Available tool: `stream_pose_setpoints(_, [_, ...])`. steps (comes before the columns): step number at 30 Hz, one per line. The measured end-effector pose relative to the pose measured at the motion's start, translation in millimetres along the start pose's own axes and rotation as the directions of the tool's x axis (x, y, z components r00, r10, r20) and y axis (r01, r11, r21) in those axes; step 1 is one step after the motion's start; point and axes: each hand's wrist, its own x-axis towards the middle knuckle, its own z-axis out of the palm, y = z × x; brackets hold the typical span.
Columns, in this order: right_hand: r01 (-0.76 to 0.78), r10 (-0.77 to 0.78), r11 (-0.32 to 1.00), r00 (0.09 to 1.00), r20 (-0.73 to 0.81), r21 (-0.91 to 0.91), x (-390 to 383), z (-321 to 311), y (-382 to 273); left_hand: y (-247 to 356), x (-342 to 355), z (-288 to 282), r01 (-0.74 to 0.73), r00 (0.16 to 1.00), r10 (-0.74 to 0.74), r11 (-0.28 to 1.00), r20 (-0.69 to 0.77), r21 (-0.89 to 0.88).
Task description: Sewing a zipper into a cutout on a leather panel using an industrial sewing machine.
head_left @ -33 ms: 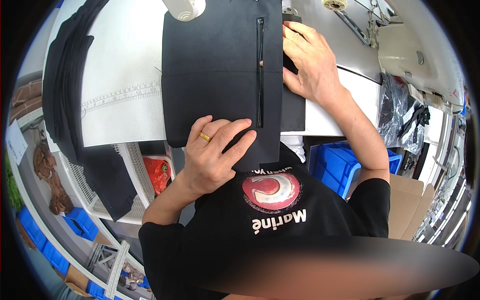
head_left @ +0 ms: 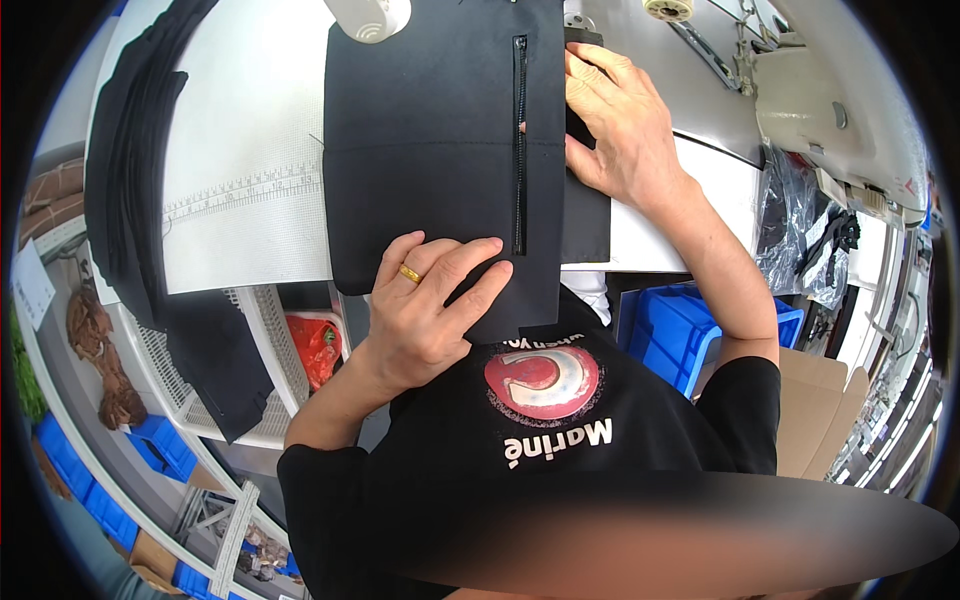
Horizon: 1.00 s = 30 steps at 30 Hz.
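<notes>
A flat black fabric panel point(head_left: 420, 90), crossed by a seam and carrying a black zipper point(head_left: 519, 190) near its right side, spans the middle of the head view. My left hand point(head_left: 430, 310) rests on its lower edge, fingers apart and lying over the fabric. At its upper right side, my right hand point(head_left: 625, 130) has bent fingers whose tips disappear at the panel's edge, beside a dark piece point(head_left: 590, 225) underneath; what they hold is hidden. A white machine part point(head_left: 365, 15) overhangs the panel's top.
Black cloth strips point(head_left: 130, 190) lie left on the ruled white table point(head_left: 240, 120). A sewing machine point(head_left: 820, 120) and plastic-wrapped goods point(head_left: 790, 230) are at right. Below are a white basket point(head_left: 285, 350), red bag point(head_left: 310, 350), blue bin point(head_left: 665, 340), cardboard box point(head_left: 820, 410) and shelving point(head_left: 225, 530).
</notes>
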Motion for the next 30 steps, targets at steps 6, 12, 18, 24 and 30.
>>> stream_pose_setpoints(6, [0.01,-0.01,1.0,1.0,-0.015,0.0,1.1,-1.4,-1.3,0.0,0.2,-0.7,0.006,1.0,-0.006,1.0,0.003,-0.003])
stream_pose_setpoints(12, [0.023,-0.023,1.0,1.0,-0.005,-0.012,0.6,-2.8,-2.2,-0.7,0.6,-1.3,-0.005,1.0,0.005,1.0,0.008,0.008])
stream_pose_setpoints(18, [0.048,-0.048,0.999,0.997,-0.065,-0.015,0.7,-0.8,-2.5,1.1,1.1,-1.8,0.007,1.0,-0.007,1.0,0.014,0.005])
stream_pose_setpoints(24, [0.05,-0.051,0.999,0.997,-0.063,-0.015,0.4,-1.1,-2.7,0.6,2.4,-2.1,-0.003,1.0,0.003,1.0,0.017,0.023])
stream_pose_setpoints(30, [0.041,-0.042,0.999,0.999,-0.032,-0.027,0.7,-2.2,-3.4,-1.3,4.5,-8.0,-0.024,0.997,0.021,0.999,0.07,0.047])
